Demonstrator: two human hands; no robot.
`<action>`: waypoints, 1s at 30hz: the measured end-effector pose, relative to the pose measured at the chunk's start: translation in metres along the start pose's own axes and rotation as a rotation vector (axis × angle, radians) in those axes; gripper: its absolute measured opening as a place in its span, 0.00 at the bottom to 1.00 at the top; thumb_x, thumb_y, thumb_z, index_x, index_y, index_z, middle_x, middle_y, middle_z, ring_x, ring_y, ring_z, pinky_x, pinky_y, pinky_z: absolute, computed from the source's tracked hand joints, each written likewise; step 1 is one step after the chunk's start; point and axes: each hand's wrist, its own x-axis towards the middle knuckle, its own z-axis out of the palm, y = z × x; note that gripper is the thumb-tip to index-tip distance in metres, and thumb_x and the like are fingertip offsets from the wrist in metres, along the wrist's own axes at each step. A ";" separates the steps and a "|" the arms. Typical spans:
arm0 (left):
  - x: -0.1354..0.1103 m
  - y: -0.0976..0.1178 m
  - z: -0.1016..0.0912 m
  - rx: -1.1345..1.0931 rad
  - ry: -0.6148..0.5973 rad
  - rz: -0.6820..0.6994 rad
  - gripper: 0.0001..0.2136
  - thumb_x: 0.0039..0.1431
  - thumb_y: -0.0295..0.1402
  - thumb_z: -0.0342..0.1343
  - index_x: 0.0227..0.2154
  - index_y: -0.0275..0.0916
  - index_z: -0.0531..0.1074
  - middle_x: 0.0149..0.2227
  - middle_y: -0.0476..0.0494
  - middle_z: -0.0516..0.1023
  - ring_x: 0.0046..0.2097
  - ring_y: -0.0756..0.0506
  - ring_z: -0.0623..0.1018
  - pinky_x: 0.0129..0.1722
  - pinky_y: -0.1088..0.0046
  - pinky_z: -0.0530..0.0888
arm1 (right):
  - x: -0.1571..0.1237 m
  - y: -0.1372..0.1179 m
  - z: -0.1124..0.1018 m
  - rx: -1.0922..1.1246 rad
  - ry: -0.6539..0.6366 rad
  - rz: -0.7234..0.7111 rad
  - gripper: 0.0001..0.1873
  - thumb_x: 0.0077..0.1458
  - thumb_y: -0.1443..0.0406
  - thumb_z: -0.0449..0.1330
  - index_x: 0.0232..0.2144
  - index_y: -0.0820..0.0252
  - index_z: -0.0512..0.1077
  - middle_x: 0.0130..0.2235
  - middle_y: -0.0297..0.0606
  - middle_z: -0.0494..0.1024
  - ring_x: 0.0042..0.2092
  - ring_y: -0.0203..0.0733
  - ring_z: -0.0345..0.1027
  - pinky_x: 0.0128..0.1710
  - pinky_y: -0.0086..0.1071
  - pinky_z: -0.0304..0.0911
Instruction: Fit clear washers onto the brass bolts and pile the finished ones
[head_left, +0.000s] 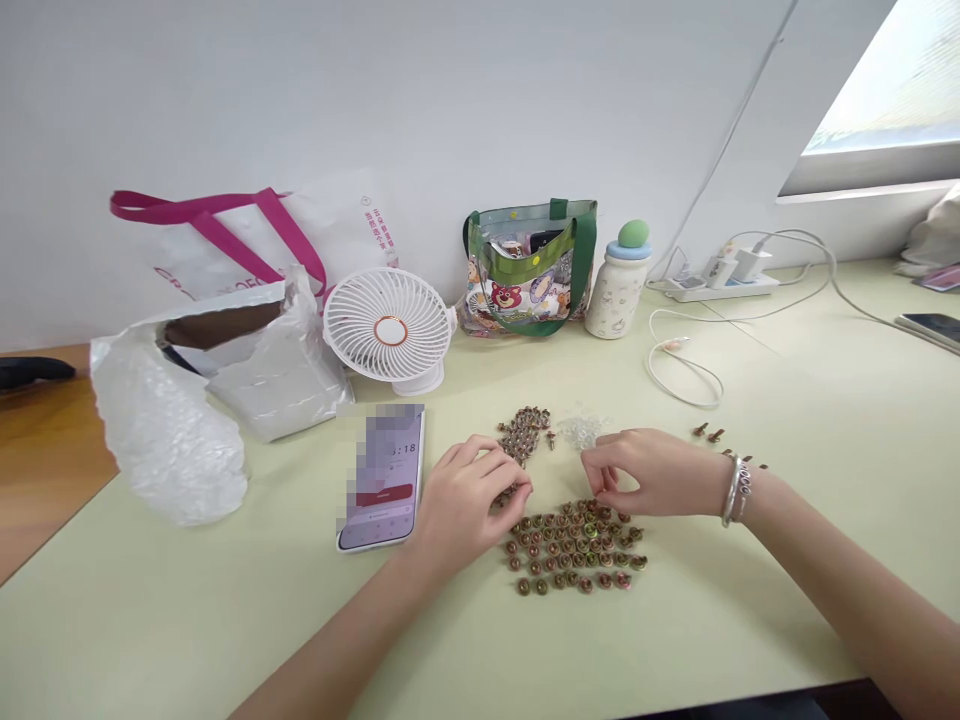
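Note:
Rows of small brass-coloured screws [570, 560] stand on the table, most with heads down. My left hand [476, 500] is over the left end of the rows, its thumb and forefinger pinched together; whatever lies between them is too small to make out. Just above the back row, my right hand [645, 475] has its thumb and fingertips pressed together, and their contents are hidden too. Behind the hands lie a loose heap of screws [525, 435] and a small pile of clear plastic bits [581, 432], possibly washers. Several stray screws [715, 436] lie behind my right wrist.
A lit phone [382, 480] lies left of my left hand. Farther back are a crumpled white plastic bag [172, 430], a white fan [390, 330], a printed tote [529, 275], a bottle [619, 290] and a power strip [724, 288] with a looped white cable [686, 400].

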 end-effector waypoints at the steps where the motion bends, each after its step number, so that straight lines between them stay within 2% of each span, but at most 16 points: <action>1: 0.000 0.000 0.000 0.001 0.002 0.000 0.05 0.55 0.29 0.51 0.26 0.41 0.70 0.28 0.51 0.76 0.38 0.46 0.70 0.38 0.68 0.67 | 0.000 0.000 -0.001 0.014 -0.001 -0.009 0.06 0.47 0.71 0.55 0.25 0.55 0.68 0.26 0.29 0.75 0.27 0.35 0.68 0.27 0.28 0.58; 6: 0.000 0.000 0.000 -0.007 0.004 0.006 0.05 0.56 0.29 0.51 0.27 0.41 0.71 0.28 0.52 0.76 0.38 0.46 0.70 0.38 0.68 0.67 | 0.003 -0.002 -0.006 0.100 0.021 -0.041 0.04 0.51 0.67 0.55 0.29 0.54 0.70 0.27 0.29 0.75 0.27 0.34 0.68 0.29 0.28 0.60; 8: 0.000 0.000 0.000 -0.007 0.003 0.009 0.05 0.55 0.29 0.51 0.27 0.41 0.70 0.28 0.52 0.76 0.38 0.46 0.70 0.38 0.68 0.67 | 0.009 0.000 -0.005 0.082 0.135 -0.026 0.06 0.53 0.67 0.53 0.31 0.55 0.70 0.28 0.31 0.75 0.29 0.35 0.68 0.31 0.29 0.61; 11: 0.000 0.000 0.000 -0.010 0.005 0.008 0.05 0.55 0.28 0.51 0.27 0.41 0.70 0.28 0.52 0.76 0.38 0.47 0.70 0.37 0.68 0.66 | 0.021 0.005 0.004 -0.029 0.348 -0.027 0.07 0.55 0.68 0.52 0.33 0.57 0.70 0.33 0.36 0.75 0.37 0.40 0.66 0.36 0.32 0.61; 13: 0.000 0.000 0.000 -0.015 0.010 0.007 0.05 0.55 0.28 0.51 0.27 0.41 0.70 0.28 0.52 0.76 0.38 0.47 0.69 0.38 0.68 0.66 | 0.029 0.010 0.012 -0.130 0.412 -0.048 0.08 0.55 0.69 0.52 0.34 0.56 0.70 0.35 0.37 0.75 0.41 0.43 0.63 0.39 0.35 0.59; 18: -0.001 0.000 0.001 -0.011 0.023 0.004 0.05 0.55 0.28 0.51 0.27 0.41 0.70 0.28 0.53 0.75 0.38 0.47 0.69 0.38 0.69 0.66 | 0.043 0.014 0.029 -0.283 0.451 -0.061 0.08 0.54 0.70 0.54 0.35 0.55 0.71 0.36 0.38 0.74 0.44 0.44 0.61 0.39 0.36 0.57; 22: -0.001 -0.001 0.001 0.003 0.026 0.014 0.05 0.55 0.29 0.51 0.27 0.41 0.71 0.28 0.53 0.76 0.38 0.47 0.70 0.38 0.69 0.66 | 0.044 0.012 0.029 -0.307 0.435 -0.085 0.08 0.55 0.71 0.53 0.33 0.56 0.71 0.34 0.38 0.74 0.43 0.43 0.62 0.39 0.35 0.56; 26: -0.001 -0.001 0.000 0.016 0.041 0.014 0.06 0.56 0.29 0.50 0.26 0.41 0.71 0.28 0.51 0.76 0.38 0.47 0.70 0.37 0.69 0.67 | 0.037 0.009 0.024 -0.206 0.482 -0.084 0.06 0.53 0.70 0.55 0.33 0.56 0.70 0.34 0.37 0.75 0.42 0.42 0.63 0.39 0.36 0.57; 30: -0.001 -0.001 -0.001 0.024 0.051 -0.025 0.06 0.57 0.30 0.50 0.29 0.42 0.72 0.29 0.51 0.77 0.40 0.46 0.71 0.38 0.68 0.67 | 0.029 -0.004 0.021 0.133 0.549 -0.086 0.04 0.52 0.69 0.55 0.33 0.57 0.67 0.33 0.36 0.74 0.39 0.40 0.65 0.39 0.35 0.61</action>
